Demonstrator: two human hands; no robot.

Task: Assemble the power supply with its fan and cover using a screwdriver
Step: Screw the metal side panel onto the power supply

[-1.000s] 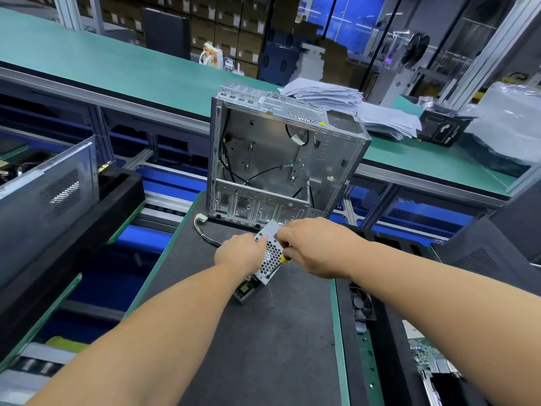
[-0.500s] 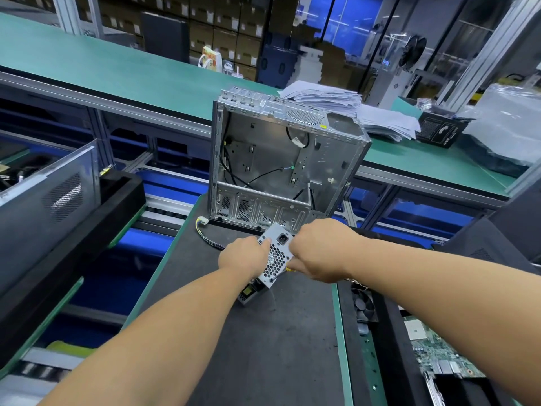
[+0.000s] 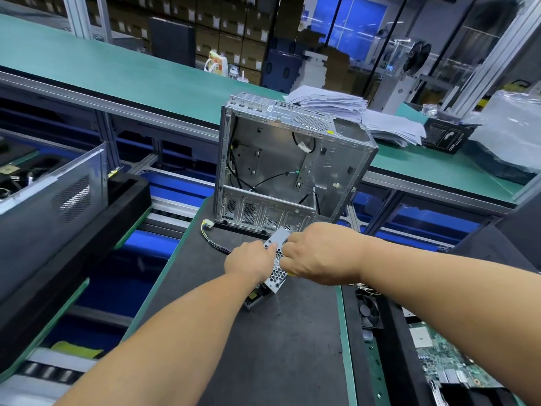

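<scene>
Dark grey anti-static mat [image 3: 263, 347] is covering the bench, green-edged, with a long teal conveyor table [image 3: 117, 71] running behind it and stacked cardboard boxes [image 3: 228, 30] lining the back of the room. Open silver metal PC chassis [image 3: 292, 168] is standing upright on the mat, holding loose black cables. Small perforated silver power supply [image 3: 275, 268] is sitting tilted just in front of it. Left hand [image 3: 248, 262] is gripping its left side. Right hand [image 3: 319, 253] is curled over the top edge, something yellow showing beneath; can't tell what. Black tray [image 3: 389, 332] at right is holding a black fan [image 3: 367, 312] and a green circuit board [image 3: 448, 367].
</scene>
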